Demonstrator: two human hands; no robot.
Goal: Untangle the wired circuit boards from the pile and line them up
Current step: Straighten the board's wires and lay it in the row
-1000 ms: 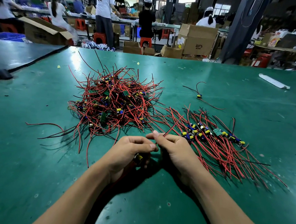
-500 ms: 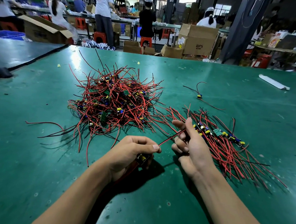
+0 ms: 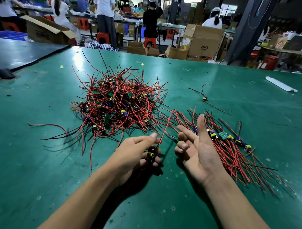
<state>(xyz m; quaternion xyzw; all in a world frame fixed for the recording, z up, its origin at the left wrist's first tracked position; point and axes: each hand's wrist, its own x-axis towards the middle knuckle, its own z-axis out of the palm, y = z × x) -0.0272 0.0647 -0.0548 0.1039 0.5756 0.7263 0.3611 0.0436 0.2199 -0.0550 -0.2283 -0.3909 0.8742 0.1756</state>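
My left hand [image 3: 134,156] grips one wired circuit board [image 3: 150,153], its wire pointing far; the lined-up row [image 3: 223,135] lies right, beyond my released right hand [image 3: 200,153].

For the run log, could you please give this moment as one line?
left hand: grips wired board | right hand: open, palm up | pile: tangled | row: at right

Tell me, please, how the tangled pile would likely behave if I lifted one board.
Neighbours would probably drag along, since the tangled pile has wires crossing and looping together. They look floppy, curving freely, so should bend easily.
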